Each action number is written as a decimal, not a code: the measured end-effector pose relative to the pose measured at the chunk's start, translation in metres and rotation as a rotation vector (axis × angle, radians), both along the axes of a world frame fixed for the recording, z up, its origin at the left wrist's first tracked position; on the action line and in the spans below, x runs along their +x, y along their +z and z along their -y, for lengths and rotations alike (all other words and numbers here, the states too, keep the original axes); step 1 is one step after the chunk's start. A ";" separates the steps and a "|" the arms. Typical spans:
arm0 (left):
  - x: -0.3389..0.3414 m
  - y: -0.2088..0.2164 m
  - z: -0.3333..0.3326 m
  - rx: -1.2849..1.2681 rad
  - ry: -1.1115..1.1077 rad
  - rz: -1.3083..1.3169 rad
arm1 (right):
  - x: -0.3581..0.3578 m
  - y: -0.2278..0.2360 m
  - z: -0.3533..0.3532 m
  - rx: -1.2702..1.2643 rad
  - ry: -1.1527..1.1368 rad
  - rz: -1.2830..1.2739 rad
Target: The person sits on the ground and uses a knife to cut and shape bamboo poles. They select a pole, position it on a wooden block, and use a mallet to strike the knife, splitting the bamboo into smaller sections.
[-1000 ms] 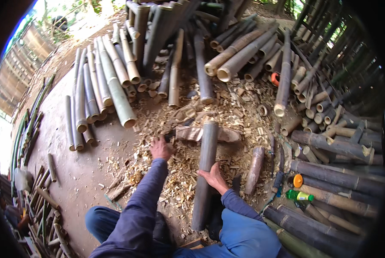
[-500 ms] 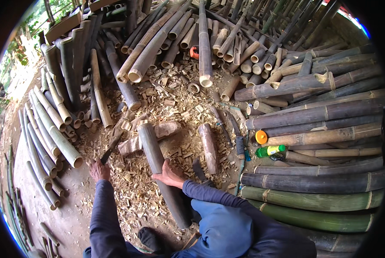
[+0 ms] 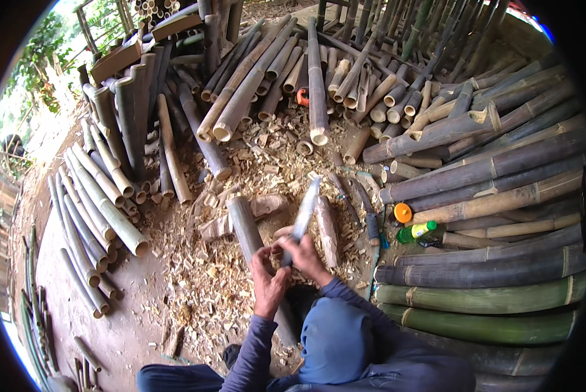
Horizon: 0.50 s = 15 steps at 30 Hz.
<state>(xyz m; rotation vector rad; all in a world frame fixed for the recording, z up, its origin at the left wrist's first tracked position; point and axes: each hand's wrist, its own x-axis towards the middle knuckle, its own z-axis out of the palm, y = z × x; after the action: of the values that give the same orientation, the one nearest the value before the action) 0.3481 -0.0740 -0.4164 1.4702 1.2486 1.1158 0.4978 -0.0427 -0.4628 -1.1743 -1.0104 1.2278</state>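
A machete (image 3: pixel 304 210) slants up and away between my hands, its pale blade blurred and its dark handle low between them. My right hand (image 3: pixel 306 257) is closed on the handle. Closed too, my left hand (image 3: pixel 268 284) has its curled fingers at the handle's lower end, over a dark bamboo section (image 3: pixel 243 225). That section slopes from a wood block (image 3: pixel 271 204) toward my body, its lower part passing beneath my left hand. To the right of the blade lies a short pinkish log (image 3: pixel 327 232).
Wood chips (image 3: pixel 195 287) cover the ground. Bamboo poles lie stacked at the right (image 3: pixel 482 264), left (image 3: pixel 103 209) and back (image 3: pixel 319 85). A second knife (image 3: pixel 372 225), a green bottle (image 3: pixel 416 231) and an orange round object (image 3: pixel 402 212) lie at the right.
My left hand has brought the machete from the left to the middle, and its blade now points away. My right hand has left the bamboo section for the machete handle. The view has shifted.
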 end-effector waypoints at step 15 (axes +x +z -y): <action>-0.065 -0.068 0.053 -0.111 0.227 -0.394 | 0.194 -0.031 -0.104 -0.312 -0.618 1.101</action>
<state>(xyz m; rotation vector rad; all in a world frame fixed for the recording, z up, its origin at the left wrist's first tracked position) 0.2831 -0.1268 -0.4842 1.5371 1.7582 0.9064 0.6916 0.0614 -0.4935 -2.2962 -1.0732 0.1652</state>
